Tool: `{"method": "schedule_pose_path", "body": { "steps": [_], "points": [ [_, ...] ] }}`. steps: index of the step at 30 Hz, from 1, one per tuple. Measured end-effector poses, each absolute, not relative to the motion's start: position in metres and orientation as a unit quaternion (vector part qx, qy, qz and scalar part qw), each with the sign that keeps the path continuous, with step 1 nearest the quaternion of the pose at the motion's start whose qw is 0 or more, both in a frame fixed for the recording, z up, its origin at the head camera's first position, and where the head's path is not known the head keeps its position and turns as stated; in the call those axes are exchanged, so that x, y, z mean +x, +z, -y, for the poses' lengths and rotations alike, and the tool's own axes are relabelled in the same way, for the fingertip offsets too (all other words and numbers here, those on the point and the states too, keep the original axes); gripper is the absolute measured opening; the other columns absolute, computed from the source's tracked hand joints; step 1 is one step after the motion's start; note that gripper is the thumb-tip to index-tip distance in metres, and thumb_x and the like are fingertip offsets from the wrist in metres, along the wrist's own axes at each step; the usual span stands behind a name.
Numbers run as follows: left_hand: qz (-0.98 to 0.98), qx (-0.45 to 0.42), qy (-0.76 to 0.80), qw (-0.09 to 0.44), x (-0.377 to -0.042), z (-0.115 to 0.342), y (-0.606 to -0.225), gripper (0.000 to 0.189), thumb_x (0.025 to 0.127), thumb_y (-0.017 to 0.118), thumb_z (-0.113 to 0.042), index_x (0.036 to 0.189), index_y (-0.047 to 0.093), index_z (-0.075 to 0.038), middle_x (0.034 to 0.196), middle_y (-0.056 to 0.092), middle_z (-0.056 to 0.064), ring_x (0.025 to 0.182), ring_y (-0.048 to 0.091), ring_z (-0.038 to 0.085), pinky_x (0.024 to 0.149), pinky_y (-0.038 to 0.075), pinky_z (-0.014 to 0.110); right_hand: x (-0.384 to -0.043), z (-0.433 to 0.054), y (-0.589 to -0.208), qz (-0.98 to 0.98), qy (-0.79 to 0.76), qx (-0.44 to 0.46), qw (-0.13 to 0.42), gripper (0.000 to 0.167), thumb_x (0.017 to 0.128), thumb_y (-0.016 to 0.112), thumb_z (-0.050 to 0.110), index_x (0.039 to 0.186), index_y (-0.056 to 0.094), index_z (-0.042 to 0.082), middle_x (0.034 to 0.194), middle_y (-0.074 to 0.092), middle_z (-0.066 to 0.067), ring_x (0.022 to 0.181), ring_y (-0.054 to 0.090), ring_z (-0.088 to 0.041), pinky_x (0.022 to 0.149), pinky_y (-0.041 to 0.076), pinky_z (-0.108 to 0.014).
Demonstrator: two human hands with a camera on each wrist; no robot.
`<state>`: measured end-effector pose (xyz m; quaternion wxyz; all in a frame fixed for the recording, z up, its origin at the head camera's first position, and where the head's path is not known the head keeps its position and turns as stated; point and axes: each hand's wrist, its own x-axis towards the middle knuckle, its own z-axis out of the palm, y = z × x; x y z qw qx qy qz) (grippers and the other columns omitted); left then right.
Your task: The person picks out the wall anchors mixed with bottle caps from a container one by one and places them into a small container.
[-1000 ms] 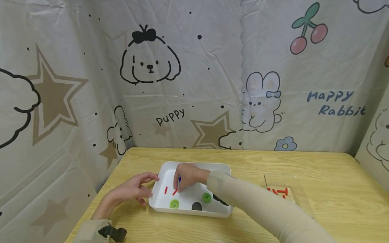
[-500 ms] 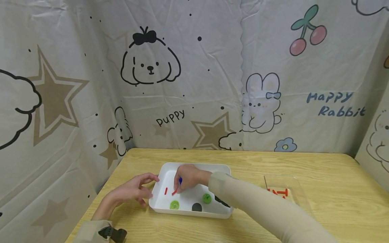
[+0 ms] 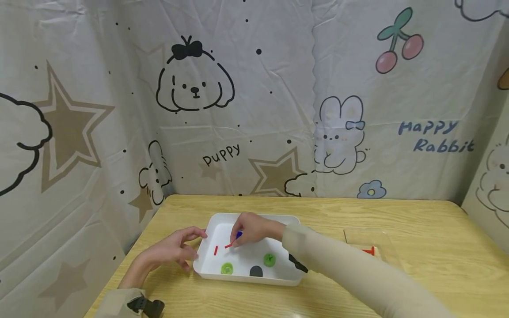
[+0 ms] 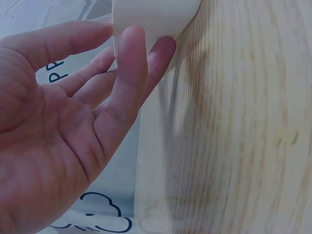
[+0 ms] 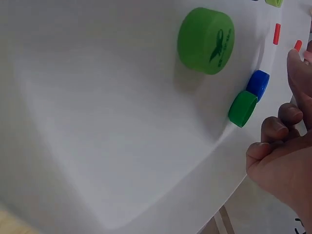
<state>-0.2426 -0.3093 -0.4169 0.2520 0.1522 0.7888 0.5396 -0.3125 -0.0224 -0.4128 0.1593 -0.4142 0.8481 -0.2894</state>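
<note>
My right hand [image 3: 251, 227] is over the white tray [image 3: 214, 277], thumb and finger pinching one end of a small red stick [image 3: 228, 246]. A second red stick [image 3: 216, 250] lies on the tray floor to its left. A blue bottle cap [image 5: 258, 84] and a dark green bottle cap [image 5: 243, 108] lie side by side near that hand's curled fingers. Closer to the camera stand a green bottle cap [image 5: 205, 41] with a printed top and a lime green cap [image 3: 227, 268]. My left hand [image 3: 171, 247] touches the tray's left side with loosely spread fingers.
A dark grey disc [image 3: 256, 271] lies by the tray's front wall. To the right on the wooden table [image 3: 338, 282], partly behind the right sleeve, is a clear container [image 3: 383, 238] with more red sticks [image 3: 370, 251]. A printed curtain [image 3: 246, 110] hangs behind the table.
My right hand has shifted slightly right and up, and the pinched red stick has swung from a steep slant to a flatter one. The left hand stays at the tray's side.
</note>
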Motion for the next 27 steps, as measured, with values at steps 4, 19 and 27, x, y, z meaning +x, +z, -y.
{"method": "schedule_pose_path", "body": {
  "steps": [4,19,27],
  "points": [
    [-0.788,0.153,0.540,0.253,-0.242,0.309,-0.416,0.054,0.092,0.067,0.003,0.142,0.047,0.004,0.168,0.016,0.034,0.069,0.067,0.029,0.065,0.064,0.042,-0.312,0.017,-0.411,-0.845,-0.298,-0.412,0.164,0.004,0.089,0.085,0.011,0.086,0.083,0.010,0.077,0.069,0.013,0.075,0.049,-0.005,0.069,0.039,-0.021],
    [-0.792,0.145,0.537,0.251,-0.244,0.309,-0.419,0.053,0.091,0.069,0.002,0.141,0.049,0.003,0.168,0.016,0.034,0.069,0.065,0.027,0.064,0.063,0.041,-0.307,0.001,-0.405,-0.849,-0.317,-0.386,0.175,0.006,0.091,0.084,0.012,0.086,0.082,0.014,0.082,0.073,0.010,0.080,0.052,-0.008,0.073,0.044,-0.024],
    [-0.792,0.142,0.538,0.251,-0.243,0.308,-0.418,0.055,0.091,0.069,0.002,0.141,0.048,0.004,0.168,0.017,0.034,0.073,0.067,0.028,0.064,0.063,0.041,-0.305,-0.007,-0.399,-0.850,-0.324,-0.379,0.172,0.005,0.091,0.084,0.012,0.086,0.083,0.015,0.091,0.075,0.012,0.096,0.063,-0.010,0.104,0.050,-0.041]
  ]
}}
